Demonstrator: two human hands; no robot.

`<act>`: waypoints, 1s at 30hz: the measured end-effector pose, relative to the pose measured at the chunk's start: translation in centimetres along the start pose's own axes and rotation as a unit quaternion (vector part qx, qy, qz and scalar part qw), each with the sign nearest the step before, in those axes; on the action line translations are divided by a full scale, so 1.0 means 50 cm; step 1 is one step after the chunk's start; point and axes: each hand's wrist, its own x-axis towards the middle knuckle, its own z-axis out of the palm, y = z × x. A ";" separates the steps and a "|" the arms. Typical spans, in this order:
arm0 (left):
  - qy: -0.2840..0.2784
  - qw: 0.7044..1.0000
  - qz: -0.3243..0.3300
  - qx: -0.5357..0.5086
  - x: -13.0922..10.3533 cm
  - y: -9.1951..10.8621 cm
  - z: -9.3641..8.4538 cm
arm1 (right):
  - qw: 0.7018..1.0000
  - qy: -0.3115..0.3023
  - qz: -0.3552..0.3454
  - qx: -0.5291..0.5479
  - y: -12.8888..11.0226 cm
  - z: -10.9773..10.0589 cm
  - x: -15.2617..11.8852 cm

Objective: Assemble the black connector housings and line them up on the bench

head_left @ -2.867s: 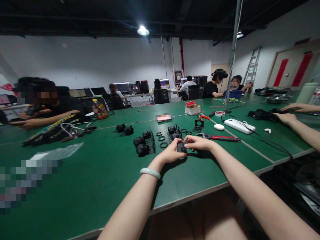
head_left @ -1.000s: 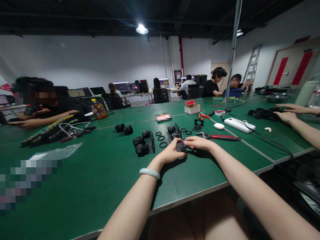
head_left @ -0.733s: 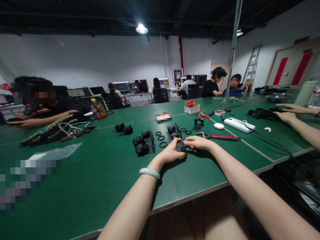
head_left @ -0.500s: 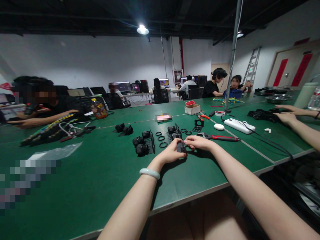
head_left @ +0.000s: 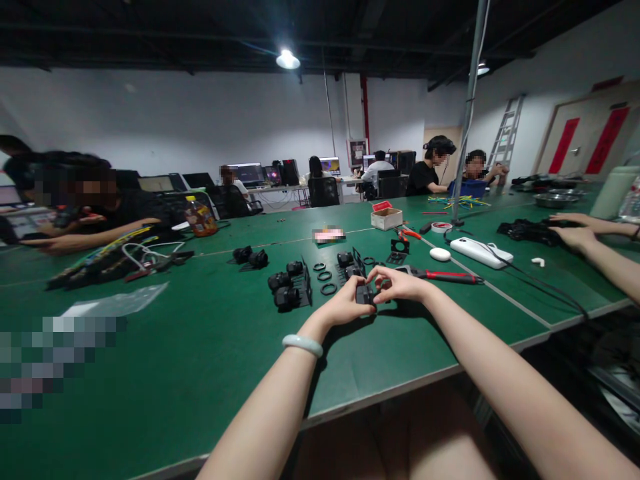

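My left hand (head_left: 345, 300) is closed around a small black plastic part (head_left: 365, 294) just above the green table, with the thumb along its near side. Opposite it, my right hand (head_left: 400, 285) arches over, its index finger and thumb bent against the right side of the same part. Whether a smaller piece sits between those fingertips is hidden. Just beyond the hands stand more black parts on a flat plate (head_left: 345, 260). To their left lie several black rings (head_left: 325, 276) and a group of black round-ended parts with plates (head_left: 287, 298).
A red-handled wrench-like tool (head_left: 453, 276) lies right of my hands, near a white power strip (head_left: 481, 253) and a white oval object (head_left: 440, 255). A small box (head_left: 386, 217) stands behind. A co-worker's hands (head_left: 575, 227) rest by black parts at right; another person sits at left.
My right fingers have lifted and arched higher over the black part, the index finger and thumb now wider apart. My left hand keeps hold of it. The view has shifted slightly.
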 end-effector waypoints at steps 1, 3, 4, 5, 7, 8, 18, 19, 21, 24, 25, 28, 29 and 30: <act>0.000 1.000 0.002 0.001 0.000 0.000 0.000 | 1.000 0.002 -0.001 -0.004 0.002 0.000 0.001; -0.001 1.000 0.004 0.004 0.001 -0.003 -0.001 | 1.000 0.007 -0.001 -0.010 0.005 0.001 0.002; -0.002 1.000 0.004 0.007 0.002 -0.005 -0.001 | 1.000 0.009 -0.001 -0.013 0.006 0.001 0.003; -0.002 1.000 0.004 0.009 0.003 -0.007 -0.001 | 1.000 0.011 -0.001 -0.016 0.008 0.001 0.004; 0.000 1.000 0.009 0.016 0.005 -0.013 -0.001 | 1.000 0.013 -0.004 -0.019 0.011 0.000 0.006; 0.002 1.000 0.013 0.021 0.006 -0.016 -0.001 | 1.000 0.012 -0.005 -0.019 0.012 0.000 0.007; 0.006 0.999 0.029 0.037 0.008 -0.022 -0.002 | 1.000 0.008 -0.002 -0.006 0.013 -0.001 0.009; 0.006 0.999 0.028 0.035 0.008 -0.022 -0.001 | 1.000 0.007 -0.001 -0.004 0.013 -0.001 0.010; 0.005 0.999 0.024 0.032 0.008 -0.020 -0.001 | 1.000 0.006 -0.001 -0.002 0.015 -0.001 0.010; 0.003 0.999 0.016 0.028 0.007 -0.019 -0.001 | 1.000 0.003 0.000 0.000 0.017 -0.002 0.011; 0.002 1.000 0.013 0.027 0.007 -0.019 -0.001 | 1.000 0.003 0.000 0.000 0.018 -0.003 0.012; 0.001 1.000 0.007 0.024 0.007 -0.019 -0.001 | 1.000 0.004 0.001 -0.005 0.018 -0.003 0.012; 0.002 1.000 0.008 0.022 0.007 -0.019 -0.001 | 1.000 0.005 0.001 -0.006 0.017 -0.003 0.012; 0.002 1.000 0.010 0.020 0.007 -0.019 -0.001 | 1.000 0.005 0.001 -0.006 0.016 -0.002 0.012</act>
